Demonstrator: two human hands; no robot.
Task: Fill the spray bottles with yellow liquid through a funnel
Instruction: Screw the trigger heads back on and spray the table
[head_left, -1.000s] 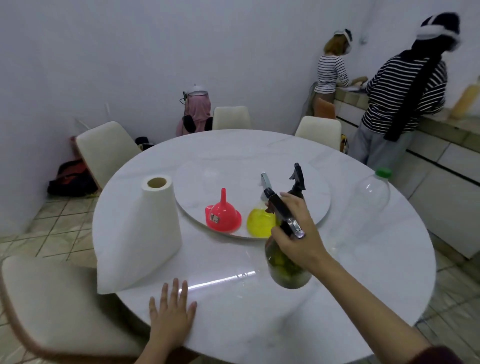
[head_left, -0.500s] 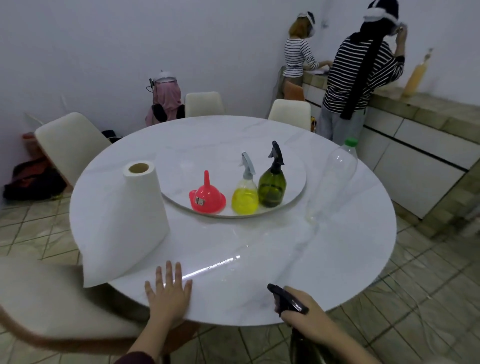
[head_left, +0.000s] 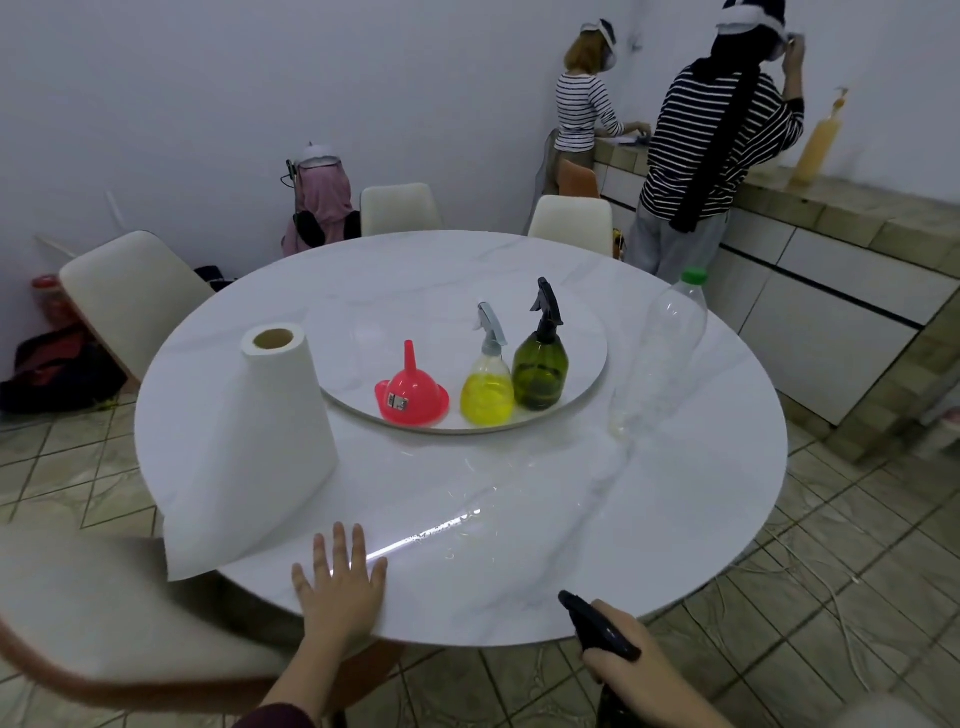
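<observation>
left hand (head_left: 340, 592) lies flat and open on the round white table (head_left: 675, 493) edge at 6 o'clock. right hand (head_left: 631, 670) grips a dark spray bottle (head_left: 597, 626) below the rim. on the turntable (head_left: 582, 364) stand a red funnel (head_left: 411, 387), a yellow spray bottle (head_left: 487, 387) and a green spray bottle (head_left: 540, 364); a paper towel roll (head_left: 249, 447) stands at 9 o'clock.

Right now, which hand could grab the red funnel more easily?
Probably the left hand: it lies flat and empty on the table, on the funnel's side. The right hand already holds a dark spray bottle.
</observation>
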